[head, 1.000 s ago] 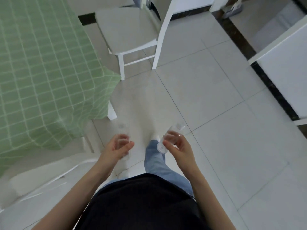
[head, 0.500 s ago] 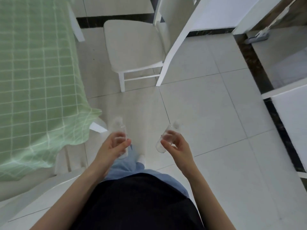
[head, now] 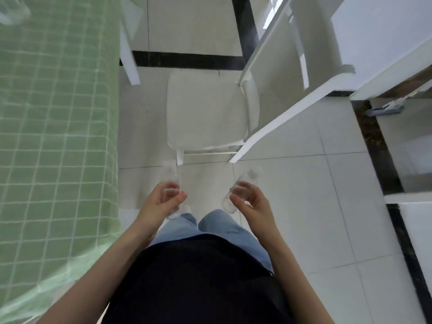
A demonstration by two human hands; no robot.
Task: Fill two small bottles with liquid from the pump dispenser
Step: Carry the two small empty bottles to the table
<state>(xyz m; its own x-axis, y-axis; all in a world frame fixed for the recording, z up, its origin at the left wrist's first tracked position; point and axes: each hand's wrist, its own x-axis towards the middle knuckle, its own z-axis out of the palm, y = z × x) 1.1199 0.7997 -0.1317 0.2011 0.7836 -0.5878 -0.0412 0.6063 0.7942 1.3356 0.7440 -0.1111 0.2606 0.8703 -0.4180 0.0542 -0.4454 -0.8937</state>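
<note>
Two small clear bottles are being carried in front of the person's waist, above the tiled floor [head: 304, 206]. The left bottle [head: 172, 180] is standing nearly upright, with the left hand [head: 161, 203] curling its fingers and thumb around it. The right bottle [head: 250, 179] is tilting, cap away, with the right hand [head: 253, 205] pinching it. A white chair [head: 205, 113] is standing just ahead, and a green checked tabletop [head: 58, 113] is lying to the left.

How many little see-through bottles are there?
2. The left bottle is held in the left hand, beside the green tablecloth. The right bottle is held in the right hand. More could be hidden outside the view.
</note>
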